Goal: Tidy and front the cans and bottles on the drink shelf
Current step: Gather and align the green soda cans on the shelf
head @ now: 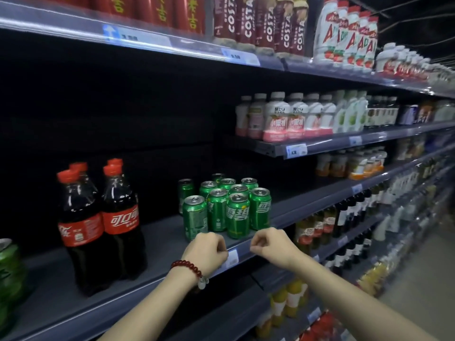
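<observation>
Several green Sprite cans stand in a tight cluster on the dark drink shelf, near its front edge. To their left stand several cola bottles with red caps and red labels. My left hand, with a red bead bracelet on the wrist, hovers at the shelf's front lip just below the cans, fingers curled with nothing in them. My right hand is beside it, also curled and empty. Neither hand touches a can.
A green can or bottle shows at the far left edge. A price tag sits on the shelf lip between my hands. Upper shelves hold red cans, Costa bottles and white bottles. Lower shelves run off to the right.
</observation>
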Demonstrator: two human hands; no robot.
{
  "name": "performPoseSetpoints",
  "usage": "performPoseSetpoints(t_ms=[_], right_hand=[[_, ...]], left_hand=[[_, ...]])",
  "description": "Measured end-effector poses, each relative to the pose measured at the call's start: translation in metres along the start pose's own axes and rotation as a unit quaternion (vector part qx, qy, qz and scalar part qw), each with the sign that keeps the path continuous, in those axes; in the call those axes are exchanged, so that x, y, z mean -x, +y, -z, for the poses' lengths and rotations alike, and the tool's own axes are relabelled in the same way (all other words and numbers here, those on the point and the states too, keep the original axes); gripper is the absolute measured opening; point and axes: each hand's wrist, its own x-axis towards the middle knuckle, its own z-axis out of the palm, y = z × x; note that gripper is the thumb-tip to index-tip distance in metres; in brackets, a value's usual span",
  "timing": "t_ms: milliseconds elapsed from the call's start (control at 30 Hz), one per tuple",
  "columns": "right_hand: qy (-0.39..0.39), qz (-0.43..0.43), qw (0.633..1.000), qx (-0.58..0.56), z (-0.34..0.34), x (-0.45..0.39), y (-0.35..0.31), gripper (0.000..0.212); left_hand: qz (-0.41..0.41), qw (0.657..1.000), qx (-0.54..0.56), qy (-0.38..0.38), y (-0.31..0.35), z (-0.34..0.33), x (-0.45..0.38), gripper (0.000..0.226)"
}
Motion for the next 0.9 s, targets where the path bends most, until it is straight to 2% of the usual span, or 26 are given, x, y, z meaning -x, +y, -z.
performPoseSetpoints(t_ms=[233,400,467,533,700,900], right_hand=[[0.094,-0.061,0.993,-0.024,0.018,-0.030,0.056,0.011],[0.109,-0.064,0.989,-0.079,0.029,-0.067,0.082,0.054],[0.088,-0.041,0.990,-0.107,0.030,-0.082,0.088,0.070],[0.054,-0.008,0.988,-0.143,0.031,-0.093,0.094,0.077],[0.003,0.076,0.969,-0.236,0.020,-0.109,0.105,0.045],[0.047,0.091,0.958,-0.268,0.008,-0.110,0.109,0.052]], left_hand=[[0.025,0.995,0.053,0.080,0.009,-0.028,-0.047,0.010],[0.092,0.977,0.062,0.180,0.015,-0.040,-0.068,0.032],[0.111,0.972,0.086,0.189,0.015,-0.045,-0.073,0.045],[0.121,0.969,0.120,0.178,0.016,-0.051,-0.077,0.054],[0.139,0.949,0.188,0.210,0.023,-0.061,-0.078,0.055],[0.166,0.924,0.215,0.270,0.038,-0.074,-0.078,0.046]])
